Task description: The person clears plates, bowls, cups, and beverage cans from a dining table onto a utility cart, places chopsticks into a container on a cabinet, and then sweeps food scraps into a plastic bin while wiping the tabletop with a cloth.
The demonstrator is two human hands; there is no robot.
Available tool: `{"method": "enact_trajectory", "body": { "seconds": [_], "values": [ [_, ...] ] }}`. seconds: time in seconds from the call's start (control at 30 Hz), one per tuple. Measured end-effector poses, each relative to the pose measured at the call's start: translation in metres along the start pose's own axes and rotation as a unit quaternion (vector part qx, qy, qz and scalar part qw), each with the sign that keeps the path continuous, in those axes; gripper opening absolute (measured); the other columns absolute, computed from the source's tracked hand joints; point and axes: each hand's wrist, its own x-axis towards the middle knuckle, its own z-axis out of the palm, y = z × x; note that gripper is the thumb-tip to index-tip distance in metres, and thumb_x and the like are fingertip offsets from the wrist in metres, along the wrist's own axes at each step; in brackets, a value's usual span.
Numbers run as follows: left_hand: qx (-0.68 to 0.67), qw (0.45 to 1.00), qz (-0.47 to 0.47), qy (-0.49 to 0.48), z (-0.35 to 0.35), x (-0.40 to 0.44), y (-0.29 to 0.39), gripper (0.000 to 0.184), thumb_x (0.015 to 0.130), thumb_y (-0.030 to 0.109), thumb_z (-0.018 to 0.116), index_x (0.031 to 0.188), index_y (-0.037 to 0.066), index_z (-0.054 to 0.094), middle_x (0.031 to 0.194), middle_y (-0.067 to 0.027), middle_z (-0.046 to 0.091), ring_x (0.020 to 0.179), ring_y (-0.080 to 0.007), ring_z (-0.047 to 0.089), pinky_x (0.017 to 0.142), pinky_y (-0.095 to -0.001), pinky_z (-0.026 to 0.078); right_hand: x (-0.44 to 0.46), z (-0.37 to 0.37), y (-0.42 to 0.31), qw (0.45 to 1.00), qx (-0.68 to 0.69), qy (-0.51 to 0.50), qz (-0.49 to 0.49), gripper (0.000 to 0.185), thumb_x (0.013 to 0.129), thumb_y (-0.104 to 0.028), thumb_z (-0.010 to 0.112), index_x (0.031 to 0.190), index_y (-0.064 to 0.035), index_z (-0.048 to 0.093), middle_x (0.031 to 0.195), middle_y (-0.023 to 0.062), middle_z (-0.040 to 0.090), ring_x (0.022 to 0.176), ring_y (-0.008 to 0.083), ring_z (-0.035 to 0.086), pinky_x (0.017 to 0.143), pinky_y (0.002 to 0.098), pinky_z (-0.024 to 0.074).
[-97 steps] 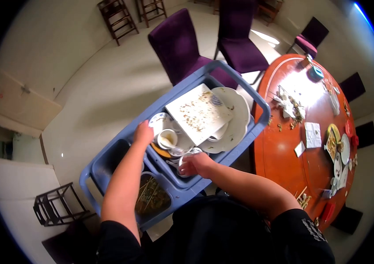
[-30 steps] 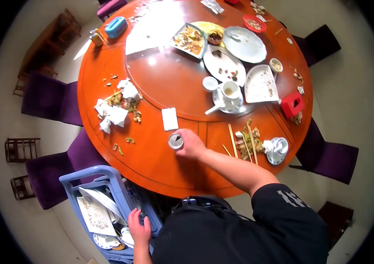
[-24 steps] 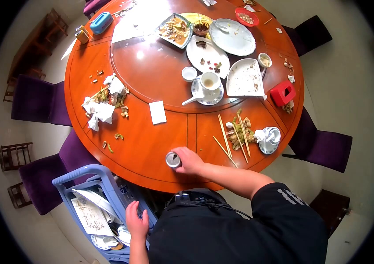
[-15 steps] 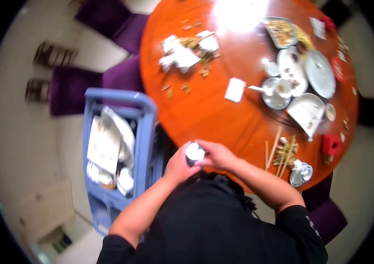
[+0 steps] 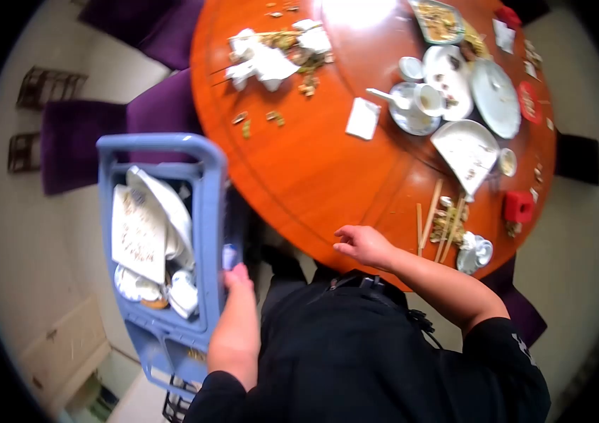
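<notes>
My left hand (image 5: 239,275) is down at the right side of the blue cart (image 5: 213,176), fingers mostly hidden. A small blue-and-white thing (image 5: 229,256) shows right at its fingertips; its kind is unclear. Over the near edge of the round wooden table (image 5: 299,190), my right hand (image 5: 364,247) holds nothing, its thumb and forefinger apart. Inside the cart's top bin lie a food-stained white plate (image 5: 138,236), an upright white dish (image 5: 165,201) and several bowls (image 5: 183,292).
Crumpled napkins (image 5: 264,63) and food scraps lie on the table's left. To the right are a fan-shaped plate (image 5: 467,151), an oval plate (image 5: 495,99), a saucer with a cup (image 5: 428,100), chopsticks (image 5: 430,215) and a red box (image 5: 518,206). Purple chairs (image 5: 84,141) stand at left.
My hands have parted from the round white-topped object they held together. The left went left and down to the cart's side; the right moved right, now free. The view shifted slightly.
</notes>
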Motion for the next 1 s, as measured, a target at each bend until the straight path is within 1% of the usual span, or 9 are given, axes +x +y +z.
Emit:
{"method": "enact_trajectory", "body": {
  "seconds": [0.17, 0.2, 0.33, 0.5, 0.6, 0.7, 0.77, 0.93, 1.0],
  "values": [
    [0.127, 0.99, -0.023, -0.053, 0.035, -0.02, 0.035, 0.076, 0.097, 0.047, 0.037, 0.147, -0.001, 0.007, 0.149, -0.0216, 0.022, 0.134, -0.0307, 0.034, 0.11, -0.0397, 0.033, -0.008, -0.018, 0.031, 1.0, 0.005, 0.021, 0.021, 0.04, 0.085, -0.034, 0.062, 0.111, -0.0026, 0.06, 0.096, 0.0153, 0.068, 0.09, 0.0315, 0.064, 0.079, 0.0381, 0.0509],
    [0.22, 0.975, 0.006, -0.018, 0.057, -0.051, 0.031, 0.066, 0.096, 0.044, 0.045, 0.14, -0.002, 0.028, 0.131, -0.0216, 0.047, 0.11, -0.0284, 0.058, 0.088, -0.0349, 0.052, -0.009, -0.025, 0.042, 0.997, 0.059, 0.055, 0.015, 0.039, 0.085, -0.032, 0.063, 0.11, -0.0022, 0.061, 0.094, 0.0146, 0.068, 0.088, 0.0291, 0.065, 0.077, 0.0368, 0.051],
    [0.368, 0.9, 0.173, -0.154, 0.096, -0.122, 0.018, 0.031, 0.095, 0.035, 0.052, 0.092, 0.004, 0.053, 0.065, -0.0034, 0.054, 0.046, -0.0123, 0.052, 0.037, -0.0219, 0.037, 0.005, -0.045, 0.083, 0.886, 0.389, 0.237, 0.082, 0.02, 0.086, -0.02, 0.066, 0.092, -0.0006, 0.062, 0.074, 0.0044, 0.063, 0.062, 0.011, 0.059, 0.056, 0.0252, 0.0477],
    [0.375, 0.822, 0.192, -0.383, 0.216, -0.249, -0.024, 0.015, 0.091, 0.017, 0.059, 0.094, 0.002, 0.056, 0.07, -0.0036, 0.056, 0.055, -0.012, 0.055, 0.046, -0.022, 0.042, -0.018, -0.138, 0.179, 0.705, 0.131, 0.681, 0.145, 0.029, 0.081, -0.015, 0.067, 0.101, -0.0015, 0.051, 0.088, 0.0074, 0.056, 0.08, 0.0156, 0.054, 0.069, 0.0281, 0.0454],
    [0.43, 0.687, 0.288, -0.51, 0.328, -0.276, -0.075, 0.015, 0.089, 0.014, 0.061, 0.097, 0.002, 0.055, 0.075, -0.0049, 0.057, 0.062, -0.0104, 0.056, 0.05, -0.0208, 0.041, -0.023, -0.175, 0.219, 0.712, 0.274, 0.623, 0.175, 0.04, 0.08, -0.012, 0.066, 0.113, 0.0022, 0.048, 0.089, 0.0092, 0.057, 0.077, 0.0155, 0.055, 0.065, 0.0287, 0.0453],
    [0.509, 0.475, 0.563, -0.445, 0.421, -0.311, -0.105, 0.024, 0.081, 0.01, 0.064, 0.101, 0.001, 0.055, 0.095, -0.0125, 0.061, 0.087, -0.0249, 0.061, 0.075, -0.0349, 0.049, -0.027, -0.184, 0.22, 0.726, 0.452, 0.478, 0.199, 0.034, 0.083, -0.009, 0.063, 0.112, 0.0015, 0.049, 0.085, 0.0043, 0.056, 0.068, 0.0098, 0.052, 0.058, 0.0233, 0.0441],
    [0.483, 0.434, 0.648, -0.398, 0.487, -0.337, -0.122, 0.029, 0.077, 0.008, 0.063, 0.104, -0.001, 0.055, 0.108, -0.0169, 0.059, 0.106, -0.0332, 0.054, 0.092, -0.0411, 0.043, -0.021, -0.194, 0.222, 0.725, 0.454, 0.481, 0.192, 0.033, 0.085, -0.009, 0.061, 0.114, 0.0011, 0.048, 0.082, 0.0034, 0.056, 0.065, 0.0064, 0.05, 0.053, 0.0196, 0.041],
    [0.486, 0.148, 0.789, -0.346, 0.583, -0.343, -0.129, 0.032, 0.079, 0.007, 0.062, 0.111, 0.01, 0.06, 0.114, -0.0164, 0.058, 0.111, -0.0325, 0.054, 0.09, -0.0412, 0.044, -0.019, -0.192, 0.215, 0.728, 0.479, 0.471, 0.137, 0.031, 0.086, -0.009, 0.061, 0.112, 0.0012, 0.049, 0.083, 0.0042, 0.059, 0.069, 0.0089, 0.052, 0.062, 0.0227, 0.0426],
    [0.592, 0.199, 0.668, -0.405, 0.604, -0.348, -0.123, 0.026, 0.08, 0.008, 0.062, 0.106, 0.011, 0.063, 0.111, -0.0142, 0.06, 0.105, -0.0316, 0.057, 0.087, -0.0404, 0.046, -0.021, -0.19, 0.211, 0.716, 0.494, 0.474, 0.134, 0.03, 0.086, -0.009, 0.061, 0.112, 0.001, 0.049, 0.083, 0.004, 0.06, 0.07, 0.0088, 0.052, 0.063, 0.0229, 0.0424]
  ]
}}
